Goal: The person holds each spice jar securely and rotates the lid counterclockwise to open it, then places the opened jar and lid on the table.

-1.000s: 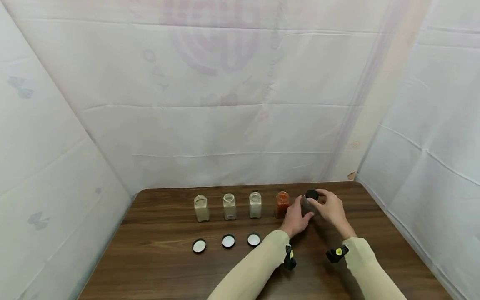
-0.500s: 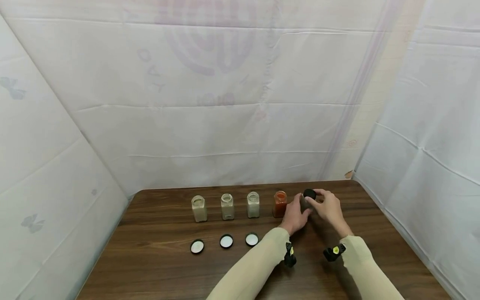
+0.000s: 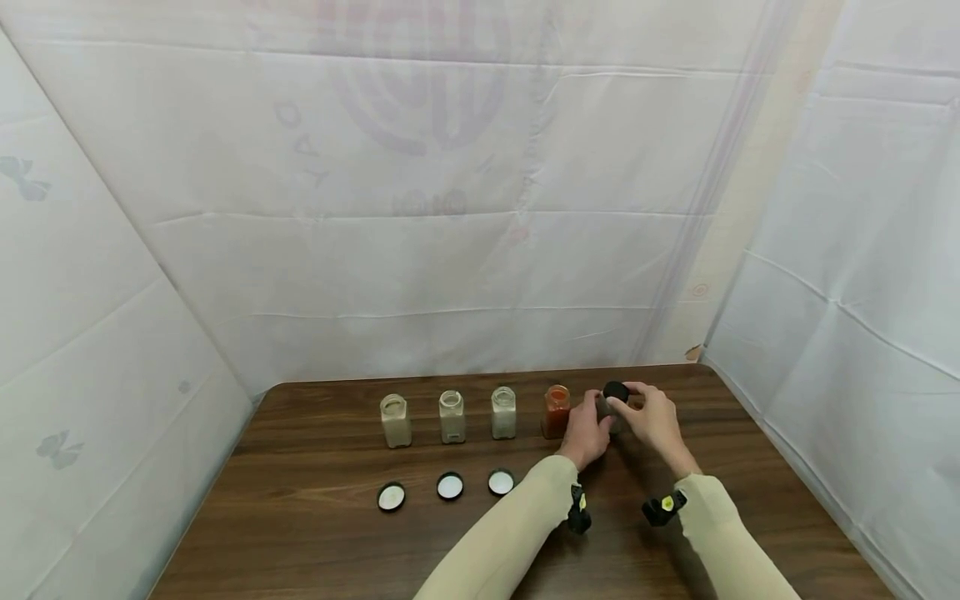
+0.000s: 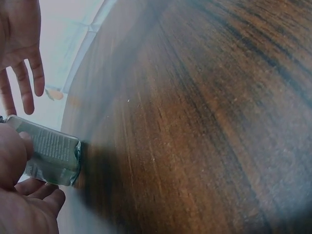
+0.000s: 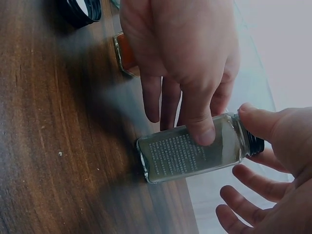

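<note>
My left hand grips a square glass jar of greyish-brown contents, its thumb lying across the printed side. The jar is upright at the right end of a row, its base at the tabletop. On its neck sits a black lid, which my right hand pinches between thumb and index finger. The other right fingers are spread off the glass in the right wrist view. Just left of my left hand stands a lidless jar of orange-red contents.
Three lidless jars of pale contents continue the row leftward. Black lids lie white side up in front of them. White sheeting rises behind the wooden table and at both sides.
The head view has shifted slightly. Both hands stay at the same jar, left on the glass and right at the lid, with little visible movement.
</note>
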Motion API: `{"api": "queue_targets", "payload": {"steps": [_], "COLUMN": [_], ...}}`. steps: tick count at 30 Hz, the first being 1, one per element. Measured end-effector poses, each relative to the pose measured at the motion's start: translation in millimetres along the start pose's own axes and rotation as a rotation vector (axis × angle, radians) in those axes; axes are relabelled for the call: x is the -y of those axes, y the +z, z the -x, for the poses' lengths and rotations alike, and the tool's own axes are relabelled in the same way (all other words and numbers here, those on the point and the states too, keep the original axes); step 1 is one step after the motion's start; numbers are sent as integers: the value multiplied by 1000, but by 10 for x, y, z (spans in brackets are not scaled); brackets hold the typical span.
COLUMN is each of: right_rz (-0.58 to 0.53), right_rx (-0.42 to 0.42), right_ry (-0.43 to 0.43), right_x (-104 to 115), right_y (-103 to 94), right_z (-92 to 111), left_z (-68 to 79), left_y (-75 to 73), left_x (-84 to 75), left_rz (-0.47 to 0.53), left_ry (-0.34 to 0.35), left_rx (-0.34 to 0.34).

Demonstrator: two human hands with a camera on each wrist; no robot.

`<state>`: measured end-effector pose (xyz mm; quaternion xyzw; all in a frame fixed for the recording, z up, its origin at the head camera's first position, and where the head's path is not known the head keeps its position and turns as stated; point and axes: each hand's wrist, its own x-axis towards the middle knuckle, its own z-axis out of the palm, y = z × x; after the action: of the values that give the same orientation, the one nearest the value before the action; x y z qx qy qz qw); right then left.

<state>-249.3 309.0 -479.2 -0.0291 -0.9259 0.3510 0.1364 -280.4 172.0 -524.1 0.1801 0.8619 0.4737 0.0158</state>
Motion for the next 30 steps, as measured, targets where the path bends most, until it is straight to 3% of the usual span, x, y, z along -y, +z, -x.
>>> {"api": "queue_targets", "payload": {"steps": [14,30], "right_rz": [-16,-173], "right_rx": [-51,-76], "right_ry": [22,72], "right_x": [-82,-126], "right_y": [75,169], "right_z": [-6,34], "left_z": [-7,-16], "left_y": [15,27], "left_x": [-16,12], "left_rz": [-32,-58], "left_ry": [6,73], "left_rx": [4,-30]}}
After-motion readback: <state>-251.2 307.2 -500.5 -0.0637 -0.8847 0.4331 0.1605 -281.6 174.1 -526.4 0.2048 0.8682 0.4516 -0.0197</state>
